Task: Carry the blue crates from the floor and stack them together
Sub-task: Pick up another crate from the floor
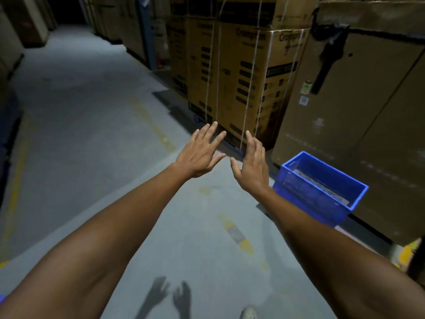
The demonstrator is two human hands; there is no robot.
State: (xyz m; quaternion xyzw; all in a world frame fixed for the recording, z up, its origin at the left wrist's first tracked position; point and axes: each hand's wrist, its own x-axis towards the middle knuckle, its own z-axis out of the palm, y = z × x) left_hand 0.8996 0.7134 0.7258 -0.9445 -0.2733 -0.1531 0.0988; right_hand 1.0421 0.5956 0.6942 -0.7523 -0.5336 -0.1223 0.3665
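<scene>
Both forearms extend forward with the left hand (199,155) and right hand (251,163) spread wide and empty, while one blue crate (322,187) sits on the floor (92,134) at three o'clock, requiring a squared two-handed rim grip.

Both arms were stretched out over the grey floor (96,125), left hand (199,155) and right hand (251,164) empty with fingers spread, close together but not touching. One blue crate (322,187) sat on the floor off to the right, well apart from the hands, right up against a big cardboard box (358,107). Strapped cartons (248,72) were stacked behind, and the hands' shadows (170,295) fell on the floor near a shoe (248,313).
</scene>
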